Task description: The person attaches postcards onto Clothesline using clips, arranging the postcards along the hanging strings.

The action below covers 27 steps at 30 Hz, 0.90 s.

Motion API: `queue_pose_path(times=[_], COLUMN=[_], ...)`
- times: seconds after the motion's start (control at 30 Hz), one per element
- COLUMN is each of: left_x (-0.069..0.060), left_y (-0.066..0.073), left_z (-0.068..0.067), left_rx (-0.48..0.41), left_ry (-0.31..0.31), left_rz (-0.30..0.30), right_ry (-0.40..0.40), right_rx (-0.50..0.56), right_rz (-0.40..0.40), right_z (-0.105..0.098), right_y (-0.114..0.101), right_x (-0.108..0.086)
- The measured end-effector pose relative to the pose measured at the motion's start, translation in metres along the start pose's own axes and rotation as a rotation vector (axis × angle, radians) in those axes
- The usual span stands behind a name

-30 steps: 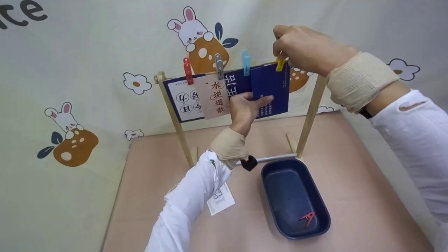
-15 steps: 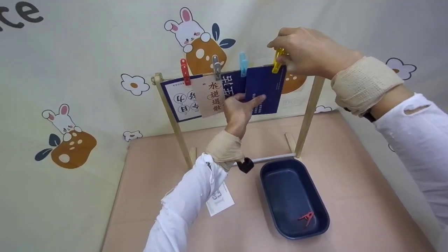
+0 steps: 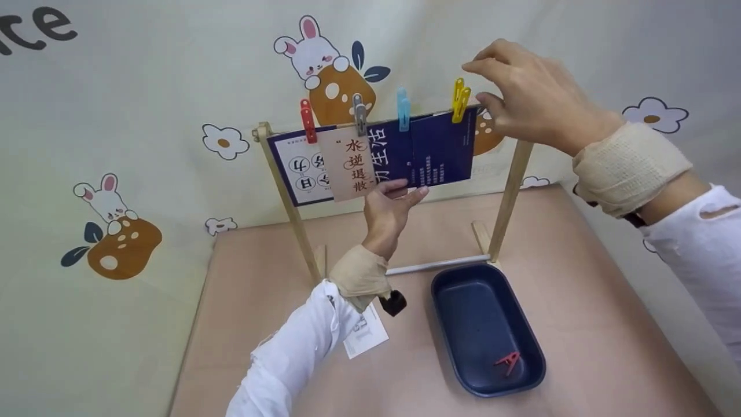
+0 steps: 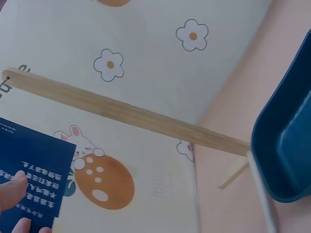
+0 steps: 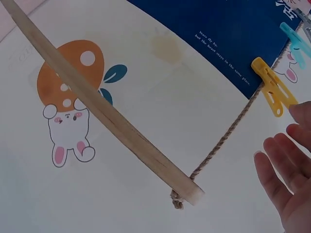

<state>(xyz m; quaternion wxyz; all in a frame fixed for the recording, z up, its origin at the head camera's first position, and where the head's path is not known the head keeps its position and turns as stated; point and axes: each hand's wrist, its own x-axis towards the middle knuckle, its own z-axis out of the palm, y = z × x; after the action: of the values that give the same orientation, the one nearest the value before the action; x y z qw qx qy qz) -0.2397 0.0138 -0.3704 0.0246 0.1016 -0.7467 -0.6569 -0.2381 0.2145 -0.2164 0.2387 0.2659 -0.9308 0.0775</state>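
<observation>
A dark blue card [image 3: 443,150] with white lettering hangs from the twisted rope [image 5: 228,128] of a wooden stand. A yellow clothespin [image 3: 461,101] clips its upper right corner and a light blue clothespin [image 3: 403,109] its top further left. My right hand [image 3: 535,95] is just right of the yellow clothespin, thumb and fingers spread apart, holding nothing. At the card's bottom edge is my left hand [image 3: 386,214], thumb and fingers apart; in the left wrist view its thumb [image 4: 13,190] lies before the card. Whether it touches the card I cannot tell.
A red clothespin [image 3: 308,120] and a grey one [image 3: 360,114] hold a pink card [image 3: 347,162] and a white, blue-edged card [image 3: 286,156]. A navy basin [image 3: 438,289] with a red clothespin [image 3: 508,362] stands at the right. A white card [image 3: 370,339] lies on the table.
My right hand has let go of the yellow clothespin and moved right, its fingers spreading. My left hand has slid down the blue card to its bottom edge, and the card hangs flatter.
</observation>
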Motion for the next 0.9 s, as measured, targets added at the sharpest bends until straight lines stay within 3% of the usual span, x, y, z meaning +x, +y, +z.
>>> queue_pose_path(times=[0.2,0.3,0.57,0.9], left_x=[-0.011,-0.017,-0.030,-0.047], left_y=[-0.016,-0.021,-0.033,-0.051], left_z=[-0.004,-0.005,-0.007,-0.010], left_rx=[-0.017,-0.009,0.010,0.040], left_ry=[-0.014,-0.030,-0.074,-0.119], left_rz=[-0.019,-0.016,0.039,0.124], right_ry=[0.208,0.263,0.235,0.246], right_rx=[0.042,0.077,0.142,0.160], right_rz=[0.038,0.065,0.104,0.092], right_z=[0.010,0.015,0.031,0.057], right_y=[-0.006,-0.013,-0.030,-0.032], right_x=[-0.025,-0.036,-0.063,-0.094])
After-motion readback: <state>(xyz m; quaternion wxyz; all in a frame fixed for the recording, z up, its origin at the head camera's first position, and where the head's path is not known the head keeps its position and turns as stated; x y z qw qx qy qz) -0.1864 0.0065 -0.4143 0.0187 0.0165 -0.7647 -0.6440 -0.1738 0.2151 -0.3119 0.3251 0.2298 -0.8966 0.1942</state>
